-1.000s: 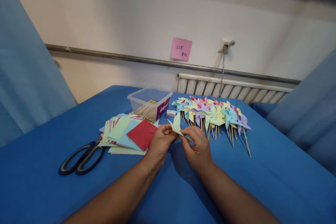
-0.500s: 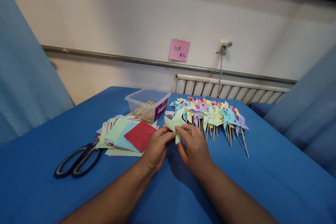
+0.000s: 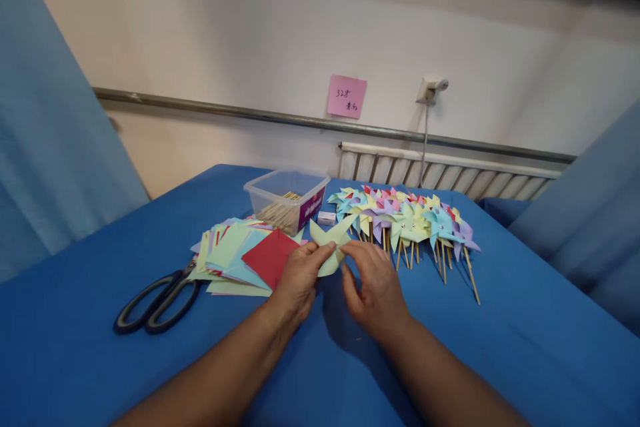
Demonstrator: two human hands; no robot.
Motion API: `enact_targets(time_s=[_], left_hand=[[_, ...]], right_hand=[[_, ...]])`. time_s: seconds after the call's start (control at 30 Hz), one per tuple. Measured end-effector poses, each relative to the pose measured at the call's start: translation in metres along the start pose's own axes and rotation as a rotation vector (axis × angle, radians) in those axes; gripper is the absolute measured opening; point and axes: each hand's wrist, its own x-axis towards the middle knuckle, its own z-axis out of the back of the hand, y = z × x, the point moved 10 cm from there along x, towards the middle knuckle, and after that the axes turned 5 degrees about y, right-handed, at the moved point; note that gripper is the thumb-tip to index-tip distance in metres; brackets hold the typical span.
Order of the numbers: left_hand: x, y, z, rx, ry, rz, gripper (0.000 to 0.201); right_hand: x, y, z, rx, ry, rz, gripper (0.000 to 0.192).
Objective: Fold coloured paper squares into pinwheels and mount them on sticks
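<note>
My left hand pinches a pale green paper pinwheel near its middle, with the thumb on top. The pinwheel's blades curve inward and no stick shows on it. At its right side is my right hand. Those fingertips reach the paper's edge, while the thumb stands apart below. To the left lies a fanned stack of coloured paper squares with a red square on top. Dark-handled scissors rest beside the stack, their blades partly hidden under the paper.
Behind my hands stands a clear plastic box of thin wooden sticks. A small white box sits by it. Several finished pinwheels lie at the right on the blue tablecloth. A radiator runs along the wall.
The pinwheel has turned to show more of its blades. My right thumb has come away from the paper and its fingers have loosened. My left hand keeps its pinch. The view shifts slightly.
</note>
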Motion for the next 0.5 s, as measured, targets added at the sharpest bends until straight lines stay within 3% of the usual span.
enact_targets(time_s=[0.33, 0.5], left_hand=[[0.000, 0.011, -0.005, 0.011, 0.060, 0.012, 0.028], [-0.002, 0.018, -0.014, 0.049, 0.126, 0.040, 0.025]], right_hand=[[-0.003, -0.010, -0.005, -0.020, -0.007, -0.030, 0.031], [-0.003, -0.015, 0.007, 0.053, -0.086, -0.045, 0.023]])
